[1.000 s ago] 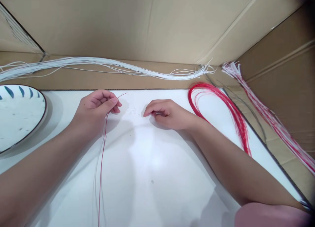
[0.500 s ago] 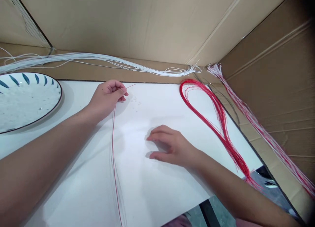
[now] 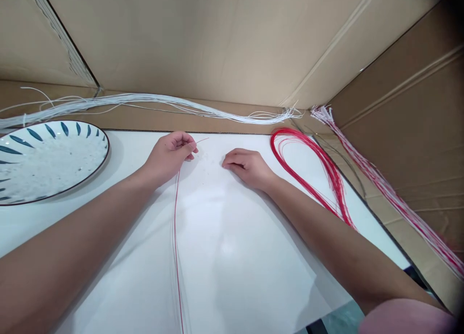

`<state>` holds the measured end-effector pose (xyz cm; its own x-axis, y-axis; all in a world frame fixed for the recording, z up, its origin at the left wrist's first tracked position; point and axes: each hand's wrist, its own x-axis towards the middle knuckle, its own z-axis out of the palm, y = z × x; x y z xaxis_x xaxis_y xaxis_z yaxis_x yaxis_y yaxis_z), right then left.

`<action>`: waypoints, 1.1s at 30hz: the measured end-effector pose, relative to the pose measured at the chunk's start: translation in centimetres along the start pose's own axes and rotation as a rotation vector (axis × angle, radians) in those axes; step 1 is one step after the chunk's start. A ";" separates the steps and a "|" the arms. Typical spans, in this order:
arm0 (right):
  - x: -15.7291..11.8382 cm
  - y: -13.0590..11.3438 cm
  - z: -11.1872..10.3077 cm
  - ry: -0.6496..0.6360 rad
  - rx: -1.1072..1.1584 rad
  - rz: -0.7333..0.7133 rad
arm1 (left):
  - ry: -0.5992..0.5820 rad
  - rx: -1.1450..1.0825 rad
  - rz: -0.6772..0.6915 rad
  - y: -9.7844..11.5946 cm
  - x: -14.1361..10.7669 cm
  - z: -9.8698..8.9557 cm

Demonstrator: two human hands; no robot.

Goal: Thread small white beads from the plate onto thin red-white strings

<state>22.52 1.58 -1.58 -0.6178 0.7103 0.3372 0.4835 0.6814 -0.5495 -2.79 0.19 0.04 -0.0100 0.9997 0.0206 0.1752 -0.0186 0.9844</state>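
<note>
Near the far edge of the white tabletop, my left hand (image 3: 177,148) is closed, pinching a thin red string (image 3: 176,227). A short end of the string sticks out past my fingertips, and the rest runs down the tabletop toward me. Faint pale lines lie alongside it; whether they are strands or shadows I cannot tell. My right hand (image 3: 246,167) is a short way to the right, thumb and fingertips pressed together, apart from my left hand. Anything between those fingertips is too small to make out. A looped bundle of red strings (image 3: 286,165) lies to its right.
At left stands an oval white plate (image 3: 54,160) with blue leaf marks. A bundle of white strings (image 3: 152,98) stretches along the cardboard (image 3: 203,126) at the back. Mixed red and white strings (image 3: 384,184) lie along the right side, below a cardboard wall (image 3: 406,121).
My right hand has moved away from me, toward the back, and its fingers have closed together. My left hand keeps its pinch on the red string. The view has shifted slightly.
</note>
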 end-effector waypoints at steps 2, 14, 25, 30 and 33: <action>2.0 1.2 0.1 0.007 0.011 0.018 | -0.005 0.000 -0.008 0.1 -0.1 0.0; 3.0 2.4 0.1 0.040 0.109 -0.060 | -0.008 -0.009 -0.079 0.4 -0.3 -0.2; 3.6 1.2 0.6 -0.112 0.064 -0.161 | 0.011 0.060 -0.121 1.0 -0.7 -0.2; 3.6 1.2 0.4 -0.103 0.050 -0.139 | 0.012 0.061 -0.113 1.0 -0.7 -0.3; 3.6 1.5 -0.1 -0.098 0.042 -0.101 | 0.009 0.072 -0.124 0.9 -0.7 -0.3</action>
<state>21.04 5.15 -1.13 -0.7205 0.6165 0.3174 0.3907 0.7391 -0.5486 -2.87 -0.53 0.98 -0.0453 0.9941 -0.0989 0.2419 0.1069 0.9644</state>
